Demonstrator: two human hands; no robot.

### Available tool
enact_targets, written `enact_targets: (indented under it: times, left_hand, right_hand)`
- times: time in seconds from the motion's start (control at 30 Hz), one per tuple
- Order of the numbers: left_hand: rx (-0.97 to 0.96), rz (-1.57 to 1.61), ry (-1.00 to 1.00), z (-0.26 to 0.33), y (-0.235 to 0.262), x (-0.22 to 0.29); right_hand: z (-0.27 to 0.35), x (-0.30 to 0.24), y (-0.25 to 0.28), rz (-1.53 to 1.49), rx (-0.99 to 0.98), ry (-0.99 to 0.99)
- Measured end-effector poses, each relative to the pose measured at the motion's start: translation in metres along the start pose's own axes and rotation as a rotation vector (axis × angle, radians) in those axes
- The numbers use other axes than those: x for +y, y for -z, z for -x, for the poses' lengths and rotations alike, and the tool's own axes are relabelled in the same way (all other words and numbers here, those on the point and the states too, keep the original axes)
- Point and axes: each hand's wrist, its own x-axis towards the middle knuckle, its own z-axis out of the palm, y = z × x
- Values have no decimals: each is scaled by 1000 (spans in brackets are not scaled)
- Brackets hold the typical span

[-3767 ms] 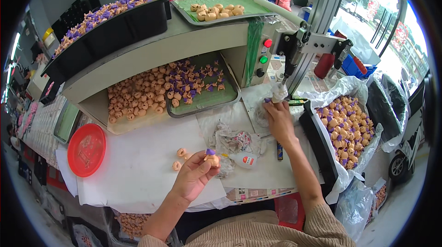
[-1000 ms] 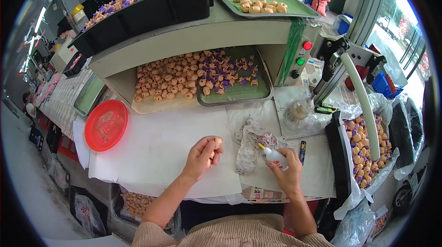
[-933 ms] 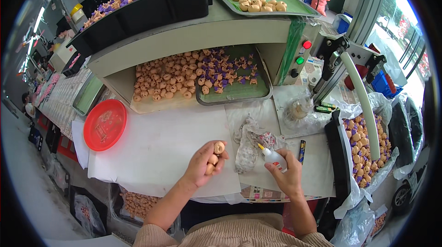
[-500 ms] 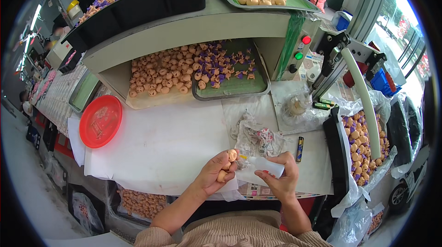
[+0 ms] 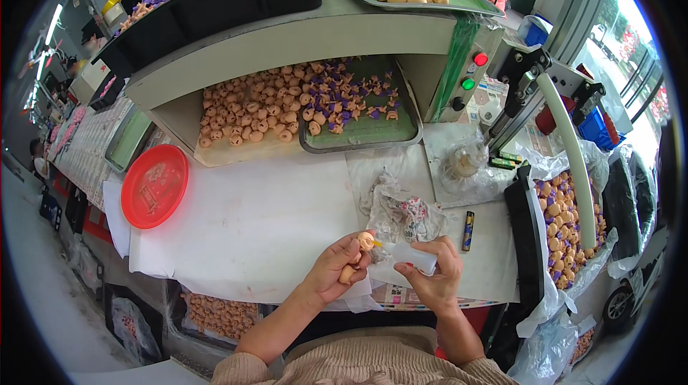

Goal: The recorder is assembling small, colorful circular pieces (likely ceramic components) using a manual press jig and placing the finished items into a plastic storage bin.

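Several small peach-coloured doll heads are in my left hand, whose fingers are closed round them. The topmost one sticks up between thumb and fingertips, its round hollow side showing. My right hand grips a white squeeze bottle lying almost level. Its yellow nozzle tip points left and reaches the top doll head; whether it touches is too small to tell. Both hands are over the front edge of the white-papered table. Beyond them lies a crumpled cloth.
A red plastic dish sits at left. Under the shelf are a heap of doll heads and a tray of purple-clad bodies. To the right stand a marker-like tube, a black crate of assembled figures and a metal press.
The bottle's nozzle has come closer to the top doll head, and the bottle has shifted slightly left and up. The whole view has moved a little; both grips stay the same.
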Motion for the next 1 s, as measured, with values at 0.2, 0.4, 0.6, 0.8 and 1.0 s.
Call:
enact_targets:
  times: [0.2, 0.4, 0.6, 0.8, 1.0]
  left_hand:
    - [54, -19, -3, -1, -3, 1]
    - [64, -6, -28, -2, 1, -1]
    - [30, -12, -44, -4, 6, -3]
    - [35, -21, -50, -5, 2, -4]
    - [29, -6, -41, -6, 3, -5]
  right_hand:
    - [-1, 2, 0, 20, 21, 11]
    - [4, -1, 6, 32, 25, -43]
    - [4, -2, 9, 35, 25, -31]
    - [4, 0, 7, 8, 31, -35]
    - [3, 2, 7, -18, 10, -29]
